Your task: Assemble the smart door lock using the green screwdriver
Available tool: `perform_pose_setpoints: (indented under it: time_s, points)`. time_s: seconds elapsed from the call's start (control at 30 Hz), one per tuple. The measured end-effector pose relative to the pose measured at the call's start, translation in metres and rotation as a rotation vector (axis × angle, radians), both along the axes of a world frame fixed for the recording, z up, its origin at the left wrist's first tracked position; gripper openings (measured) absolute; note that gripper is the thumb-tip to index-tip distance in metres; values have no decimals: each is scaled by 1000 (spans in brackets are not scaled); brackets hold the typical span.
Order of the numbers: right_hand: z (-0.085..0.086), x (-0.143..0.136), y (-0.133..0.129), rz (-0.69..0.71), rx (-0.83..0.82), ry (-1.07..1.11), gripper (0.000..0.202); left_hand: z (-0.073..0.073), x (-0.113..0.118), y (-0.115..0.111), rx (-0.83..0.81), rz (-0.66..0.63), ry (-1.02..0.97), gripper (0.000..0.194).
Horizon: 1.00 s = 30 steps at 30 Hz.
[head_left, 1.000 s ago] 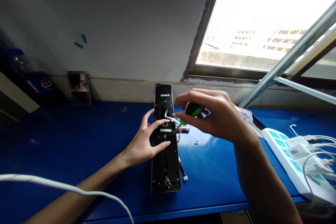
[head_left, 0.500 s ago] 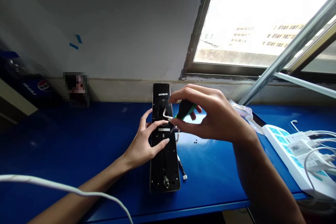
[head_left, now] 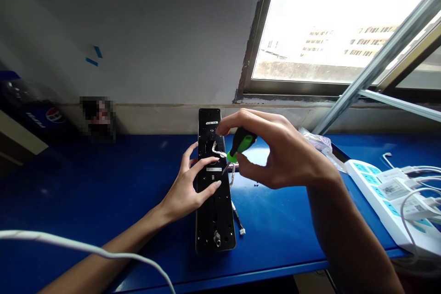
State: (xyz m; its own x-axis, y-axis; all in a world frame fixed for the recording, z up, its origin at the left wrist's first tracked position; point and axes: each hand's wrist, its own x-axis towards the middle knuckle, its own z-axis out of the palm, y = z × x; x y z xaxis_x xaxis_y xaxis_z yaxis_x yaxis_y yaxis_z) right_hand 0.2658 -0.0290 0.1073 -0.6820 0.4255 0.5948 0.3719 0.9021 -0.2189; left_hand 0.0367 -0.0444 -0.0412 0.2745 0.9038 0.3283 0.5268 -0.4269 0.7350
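Note:
A long black panel (head_left: 215, 213), like the back of an electronic door lock, lies lengthwise before me with screw holes, labels and a threaded metal post (head_left: 217, 239) at its near end. My left hand (head_left: 188, 183) steadies it, thumb and forefinger on its face, other fingers at the left edge. In my right hand (head_left: 275, 151) is a green and black screwdriver (head_left: 243, 140), tilted, its shaft pointing down to the panel near the middle right edge. A white-wrapped cable (head_left: 217, 151) emerges from the panel; a connector (head_left: 242, 231) lies beside it.
Several tiny dark screws (head_left: 256, 185) lie right of the panel. Farther right are a white power strip (head_left: 375, 202) with plugged-in chargers and a plastic bag (head_left: 320, 144). A white cable (head_left: 103, 252) crosses the lower left. A Pepsi bottle (head_left: 44, 112) lies at far left.
My right fingers have shifted around the screwdriver, and the thumb has drawn back, baring more of the green handle. My left hand stays on the panel. The view has shifted slightly.

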Motion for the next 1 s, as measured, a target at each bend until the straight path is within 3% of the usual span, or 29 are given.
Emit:
perform_pose_setpoints:
  time_s: [0.13, 0.27, 0.4, 0.57, 0.7, 0.77, 0.87, 1.0]
  points:
    - [0, 0, 1, -33, 20, 4, 27, -1, 0, 1, 11, -4, 6, 49]
    - [0, -1, 1, -9, 2, 10, 39, -1, 0, 1, 26, -2, 2, 48]
    - [2, -1, 1, -46, 11, 6, 23, 0, 0, 0, 11, -5, -1, 46]
    - [3, -1, -1, -29, -9, -29, 36, 2, 0, 0, -1, 0, 14, 46]
    - [3, 0, 0, -48, 9, -18, 21, 2, -1, 0, -2, -3, 10, 46]
    - [3, 0, 1, -44, 8, -9, 27, 2, -1, 0, -5, -6, 8, 47]
    - [5, 2, 1, -52, 12, 22, 35, 2, -1, 0, 24, -4, 19, 46]
    - [9, 4, -2, -78, 18, 52, 29, 3, 1, 1, 139, 20, 48, 37]
